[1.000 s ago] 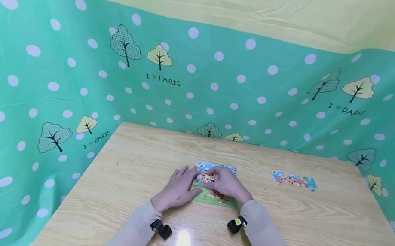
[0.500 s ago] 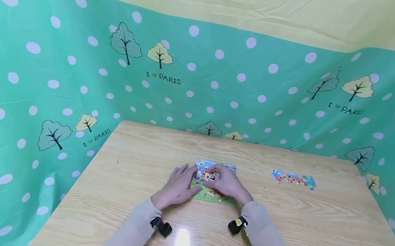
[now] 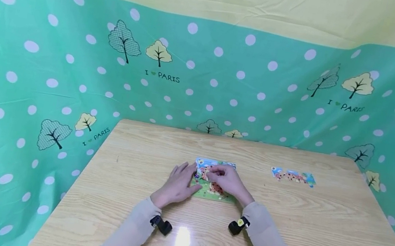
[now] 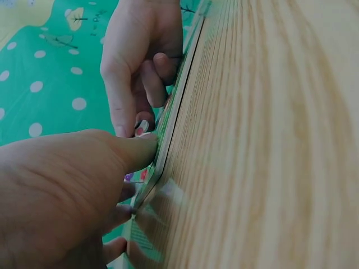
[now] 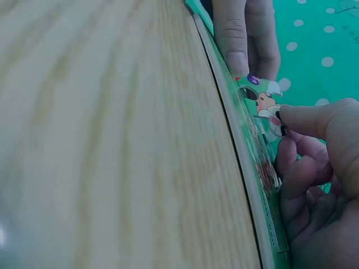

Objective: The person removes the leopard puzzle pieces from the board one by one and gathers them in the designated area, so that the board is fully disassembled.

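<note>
A cartoon jigsaw puzzle board (image 3: 203, 194) with a spotted animal, blue sky and green grass lies on the table. My left hand (image 3: 177, 184) rests at its left edge, thumb and fingers fairly straight and touching the border. Over the upper middle of the board, my right hand (image 3: 230, 182) pinches a small puzzle piece (image 5: 274, 125) between thumb and index finger, tilted up from the board in the right wrist view. The other right fingers curl loosely beneath. In the left wrist view the piece is mostly hidden behind the fingers.
To the right of the board, several loose puzzle pieces (image 3: 292, 177) lie in a row. The wooden table (image 3: 123, 189) ends at a green dotted curtain (image 3: 169, 105) behind. Each wrist wears a black camera strap.
My right thumb has shifted up the board, so more of the spotted body shows below it. The left hand stays in place. The head view has tilted slightly down.
</note>
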The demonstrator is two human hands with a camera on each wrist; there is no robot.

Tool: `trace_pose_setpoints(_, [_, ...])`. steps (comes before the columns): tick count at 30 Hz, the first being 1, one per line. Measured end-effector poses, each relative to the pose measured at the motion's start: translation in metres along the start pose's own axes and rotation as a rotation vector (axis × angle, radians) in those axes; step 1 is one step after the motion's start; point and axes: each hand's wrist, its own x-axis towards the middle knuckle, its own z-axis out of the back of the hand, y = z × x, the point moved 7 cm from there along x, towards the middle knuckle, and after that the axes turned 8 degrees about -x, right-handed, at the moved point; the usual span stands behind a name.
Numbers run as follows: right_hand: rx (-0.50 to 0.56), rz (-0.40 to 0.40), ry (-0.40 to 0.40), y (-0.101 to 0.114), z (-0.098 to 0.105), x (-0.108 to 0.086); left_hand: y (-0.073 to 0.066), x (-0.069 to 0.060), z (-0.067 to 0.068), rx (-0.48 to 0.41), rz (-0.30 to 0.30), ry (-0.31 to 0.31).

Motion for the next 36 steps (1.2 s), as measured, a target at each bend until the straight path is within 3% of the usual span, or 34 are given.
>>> trace_pose_setpoints(24, [0.133, -0.079, -0.048, -0.004, 0.007, -0.002, -0.001, 0.0, -0.002, 0.062, -0.021, 0.045])
trace_pose_setpoints(36, [0.199, -0.144, -0.058, -0.006, 0.014, -0.008, -0.001, 0.0, -0.002, 0.046, -0.023, 0.045])
